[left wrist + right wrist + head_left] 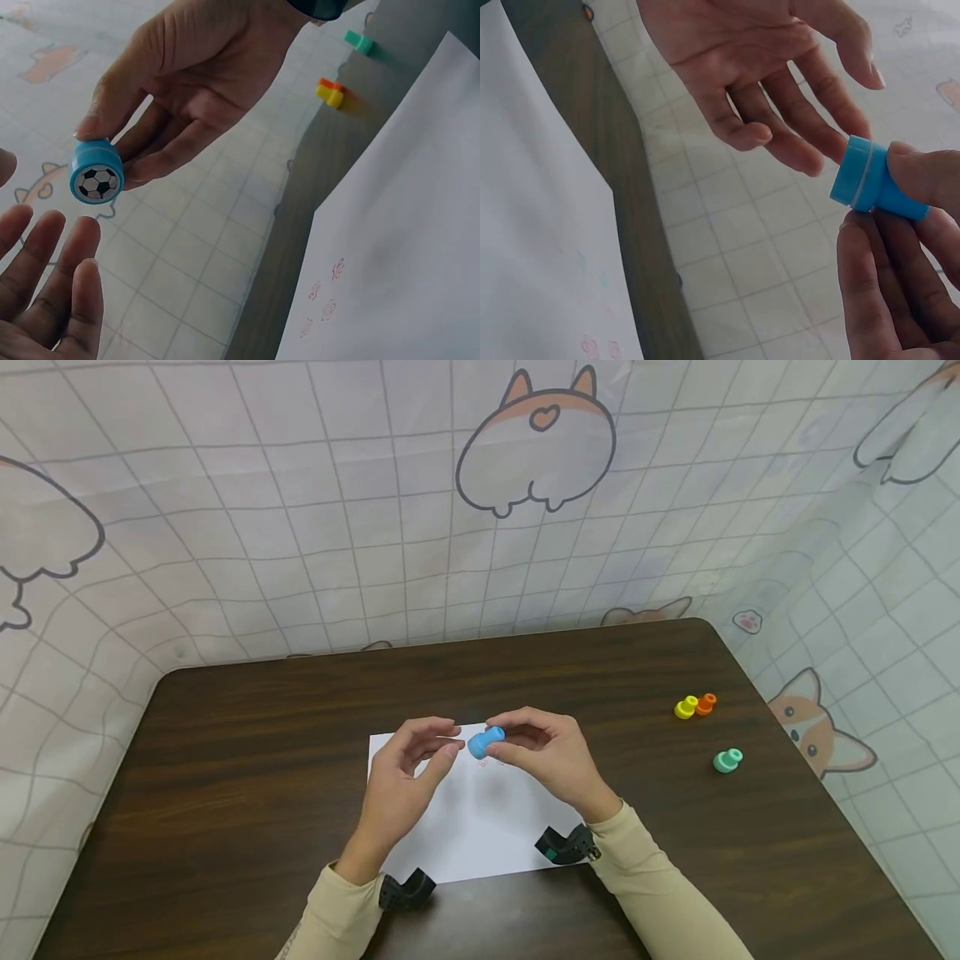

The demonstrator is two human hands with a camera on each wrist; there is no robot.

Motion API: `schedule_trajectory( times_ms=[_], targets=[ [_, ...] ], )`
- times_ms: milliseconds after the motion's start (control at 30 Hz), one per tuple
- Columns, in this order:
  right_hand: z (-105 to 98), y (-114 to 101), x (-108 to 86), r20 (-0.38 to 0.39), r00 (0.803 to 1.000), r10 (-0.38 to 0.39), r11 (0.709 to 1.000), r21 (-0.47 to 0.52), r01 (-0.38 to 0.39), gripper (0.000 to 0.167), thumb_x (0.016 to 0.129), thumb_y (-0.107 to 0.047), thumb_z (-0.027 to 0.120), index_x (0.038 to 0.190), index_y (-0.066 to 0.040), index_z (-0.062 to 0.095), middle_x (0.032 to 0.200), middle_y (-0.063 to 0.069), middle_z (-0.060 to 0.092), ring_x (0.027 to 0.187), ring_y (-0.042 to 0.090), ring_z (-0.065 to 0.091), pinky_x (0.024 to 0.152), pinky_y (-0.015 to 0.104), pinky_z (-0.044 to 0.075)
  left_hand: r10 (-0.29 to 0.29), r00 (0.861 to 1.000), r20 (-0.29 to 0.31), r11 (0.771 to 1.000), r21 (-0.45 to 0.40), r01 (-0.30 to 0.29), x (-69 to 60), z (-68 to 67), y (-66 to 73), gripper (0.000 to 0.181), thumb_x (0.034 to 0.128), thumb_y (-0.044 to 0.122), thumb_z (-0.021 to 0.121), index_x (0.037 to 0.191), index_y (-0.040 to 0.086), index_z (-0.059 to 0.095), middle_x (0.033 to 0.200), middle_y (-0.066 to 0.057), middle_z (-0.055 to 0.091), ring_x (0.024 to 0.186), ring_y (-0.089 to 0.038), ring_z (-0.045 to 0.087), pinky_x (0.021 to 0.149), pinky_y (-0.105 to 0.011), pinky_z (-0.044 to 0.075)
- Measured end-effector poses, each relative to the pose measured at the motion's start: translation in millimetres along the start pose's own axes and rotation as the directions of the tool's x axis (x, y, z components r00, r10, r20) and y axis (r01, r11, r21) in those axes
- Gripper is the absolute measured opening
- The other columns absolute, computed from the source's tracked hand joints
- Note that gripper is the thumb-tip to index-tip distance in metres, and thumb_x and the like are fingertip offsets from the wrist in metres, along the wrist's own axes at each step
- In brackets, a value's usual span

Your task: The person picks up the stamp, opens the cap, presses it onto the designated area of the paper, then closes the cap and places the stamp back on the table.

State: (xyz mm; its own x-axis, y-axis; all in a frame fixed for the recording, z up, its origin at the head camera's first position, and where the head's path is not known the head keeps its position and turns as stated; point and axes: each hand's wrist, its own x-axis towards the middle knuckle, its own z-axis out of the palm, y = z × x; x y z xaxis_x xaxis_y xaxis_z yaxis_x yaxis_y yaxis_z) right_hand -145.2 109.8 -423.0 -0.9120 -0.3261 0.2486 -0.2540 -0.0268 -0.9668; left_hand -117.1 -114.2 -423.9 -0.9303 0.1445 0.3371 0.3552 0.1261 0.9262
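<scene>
My right hand [555, 758] pinches a blue toy stamp [484, 742] by its narrow handle, over the far part of a white sheet of paper [480, 839]. A soccer-ball picture shows on the stamp's wide end [97, 184] in the left wrist view. A thin seam runs round the wide part [859, 172] in the right wrist view. My left hand [405, 777] hovers close to that end, its fingers loosely bent and holding nothing. Whether its fingertips touch the stamp, I cannot tell. Small red prints [328, 310] mark the paper.
Toward the right side of the dark wooden table [247, 760] stand a yellow stamp [685, 708] and an orange stamp [706, 703] side by side. A teal stamp [727, 761] is nearer to me. A white gridded curtain [337, 527] with cartoon dogs hangs behind the table.
</scene>
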Motion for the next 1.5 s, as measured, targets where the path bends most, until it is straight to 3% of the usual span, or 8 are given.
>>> schedule_trajectory(
  times_ms=[200, 467, 567, 700, 933, 1167, 1333, 1500],
  targets=[
    [8, 7, -4.0, 0.012, 1.0, 0.02, 1.0, 0.01, -0.021, 0.031, 0.087, -0.005, 0.082, 0.117, 0.001, 0.073, 0.111, 0.023, 0.075, 0.094, 0.012, 0.078, 0.09, 0.031, 0.064, -0.002, 1.0, 0.002, 1.0, -0.001, 0.002, -3.3, 0.6, -2.2, 0.032, 0.0952, 0.003, 0.071, 0.127, 0.006, 0.063, 0.122, -0.015, 0.07, 0.106, -0.004, 0.072, 0.1, -0.02, 0.056],
    [21, 15, -9.2, 0.014, 0.999, 0.049, 0.994, 0.096, -0.05, 0.03, 0.089, -0.004, 0.08, 0.117, 0.004, 0.072, 0.109, -0.006, 0.075, 0.095, 0.01, 0.077, 0.089, 0.029, 0.064, 0.023, 1.0, 0.009, 0.999, -0.048, -0.023, -4.4, 4.1, -5.7, 0.031, 0.0928, 0.001, 0.073, 0.123, 0.007, 0.066, 0.121, -0.015, 0.069, 0.105, -0.011, 0.073, 0.092, -0.022, 0.057],
    [25, 17, -10.8, 0.021, 0.998, 0.051, 0.988, 0.146, -0.054, 0.031, 0.089, -0.003, 0.079, 0.117, 0.008, 0.07, 0.11, -0.006, 0.075, 0.097, 0.01, 0.077, 0.091, 0.029, 0.063, 0.03, 0.999, 0.012, 0.998, -0.061, -0.029, -4.8, 5.2, -5.6, 0.031, 0.0923, 0.001, 0.074, 0.122, 0.007, 0.066, 0.121, -0.019, 0.068, 0.104, -0.01, 0.072, 0.092, -0.023, 0.057],
    [27, 17, -12.4, -0.013, 0.999, 0.049, 0.99, 0.136, -0.047, 0.032, 0.088, -0.006, 0.081, 0.116, 0.006, 0.071, 0.109, -0.005, 0.075, 0.099, 0.009, 0.076, 0.091, 0.028, 0.063, 0.023, 1.0, 0.008, 0.998, -0.065, -0.023, -5.6, 5.8, -6.6, 0.031, 0.0911, 0.001, 0.076, 0.12, 0.007, 0.068, 0.119, -0.025, 0.067, 0.104, -0.01, 0.071, 0.092, -0.023, 0.058],
    [25, 13, -12.7, -0.081, 0.996, 0.037, 0.995, 0.098, -0.029, 0.034, 0.089, -0.007, 0.081, 0.117, 0.008, 0.07, 0.105, -0.008, 0.076, 0.092, 0.009, 0.074, 0.087, 0.026, 0.063, 0.015, 1.0, -0.011, 0.999, -0.047, -0.016, -5.9, 6.0, -7.1, 0.029, 0.0904, 0.002, 0.077, 0.118, 0.008, 0.069, 0.118, -0.018, 0.07, 0.101, -0.01, 0.07, 0.091, -0.023, 0.058],
    [26, 9, -13.2, -0.092, 0.995, 0.042, 0.992, 0.123, -0.03, 0.039, 0.088, -0.006, 0.08, 0.119, 0.014, 0.067, 0.104, -0.009, 0.076, 0.092, 0.007, 0.073, 0.086, 0.025, 0.063, 0.012, 1.0, -0.019, 0.999, -0.041, -0.013, -7.3, 6.5, -7.6, 0.032, 0.0866, 0.001, 0.08, 0.116, 0.006, 0.069, 0.118, -0.023, 0.069, 0.099, -0.008, 0.069, 0.09, -0.023, 0.058],
    [26, 4, -14.8, -0.114, 0.993, 0.043, 0.995, 0.093, -0.032, 0.038, 0.089, -0.008, 0.081, 0.119, 0.01, 0.068, 0.104, -0.009, 0.075, 0.093, 0.008, 0.073, 0.086, 0.025, 0.063, 0.036, 0.999, -0.015, 0.999, -0.026, -0.036, -7.1, 7.4, -8.3, 0.035, 0.0842, 0.0, 0.083, 0.116, 0.006, 0.069, 0.116, -0.016, 0.071, 0.098, -0.01, 0.069, 0.09, -0.023, 0.058],
    [26, 2, -16.2, -0.121, 0.99, 0.076, 0.993, 0.098, -0.064, 0.036, 0.089, -0.009, 0.08, 0.12, 0.007, 0.069, 0.103, -0.008, 0.075, 0.093, 0.009, 0.073, 0.087, 0.026, 0.063, 0.063, 0.998, -0.01, 0.997, -0.04, -0.063, -7.0, 8.5, -8.3, 0.032, 0.083, -0.002, 0.083, 0.112, 0.005, 0.071, 0.11, -0.015, 0.072, 0.094, -0.01, 0.07, 0.088, -0.022, 0.059]
  ],
)
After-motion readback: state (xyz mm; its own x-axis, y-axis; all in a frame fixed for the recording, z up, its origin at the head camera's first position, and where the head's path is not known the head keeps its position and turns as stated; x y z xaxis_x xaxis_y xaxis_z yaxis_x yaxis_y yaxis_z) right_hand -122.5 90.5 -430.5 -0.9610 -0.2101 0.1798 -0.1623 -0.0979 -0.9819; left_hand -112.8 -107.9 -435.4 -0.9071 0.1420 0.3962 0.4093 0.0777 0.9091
